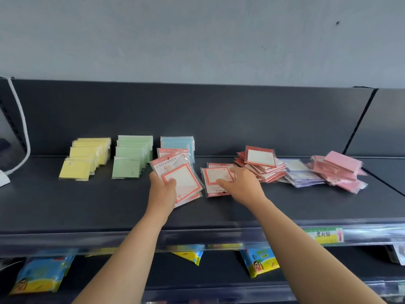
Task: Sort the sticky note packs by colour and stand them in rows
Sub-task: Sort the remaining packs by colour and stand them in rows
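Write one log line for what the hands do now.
left grip holds red packs | right grip touches flat packs | standing: yellow row, green row, blue row | loose: red pile, purple pile, pink pile

Dark grey metal shelf (109,205) bears standing yellow packs (75,170), green packs (126,168), blue packs (175,142) centre-left; red-bordered heap (260,161), lilac heap (302,174), pink heap (341,170) centre-right.

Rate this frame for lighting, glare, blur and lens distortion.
Head view: light is soft and even, with only faint shadows. Head view: the shelf's front rail bows slightly from the wide-angle lens. Head view: wrappers on the pink packs catch mild glare. Head view: the pack in the left hand reads UNIVERSITY clearly, while the bags below look smeared.
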Tool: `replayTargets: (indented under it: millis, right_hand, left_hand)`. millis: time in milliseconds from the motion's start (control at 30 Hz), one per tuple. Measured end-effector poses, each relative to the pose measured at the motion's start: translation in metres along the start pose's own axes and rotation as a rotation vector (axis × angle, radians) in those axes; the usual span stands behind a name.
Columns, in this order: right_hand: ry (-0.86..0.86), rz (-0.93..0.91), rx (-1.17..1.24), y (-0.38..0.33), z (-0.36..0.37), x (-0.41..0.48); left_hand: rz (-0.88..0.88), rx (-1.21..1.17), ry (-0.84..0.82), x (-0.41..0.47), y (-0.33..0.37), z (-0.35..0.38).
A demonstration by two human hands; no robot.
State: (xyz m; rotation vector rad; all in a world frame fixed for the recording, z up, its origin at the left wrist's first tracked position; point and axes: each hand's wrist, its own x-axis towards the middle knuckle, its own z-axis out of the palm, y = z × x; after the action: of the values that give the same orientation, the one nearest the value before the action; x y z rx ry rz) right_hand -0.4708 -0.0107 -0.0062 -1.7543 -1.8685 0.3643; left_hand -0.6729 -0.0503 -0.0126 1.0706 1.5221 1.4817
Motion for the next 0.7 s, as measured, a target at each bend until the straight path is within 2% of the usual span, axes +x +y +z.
replayTargets:
  millis: [133,400,633,700]
  right_hand:
    - [-0.043,0.064,-0.211,-0.009,0.014,0.006]
    - [-0.019,0.168,-0.056,-0.006,0.015,0.012]
    - [0.133,0.121,0.532,-0.002,-0.037,0.01]
    - [0.121,0.134,0.666,0.0,-0.058,0.008]
  left_hand:
    - [0.029,-0.023,-0.034,-0.002,-0.002,-0.002]
    - [0.052,0.0,-0.025,-0.003,-0.004,-0.003]
    - [0.069,0.015,-0.023,-0.003,-0.004,-0.004]
    - [0.058,0.013,-0.022,-0.002,-0.003,-0.004]
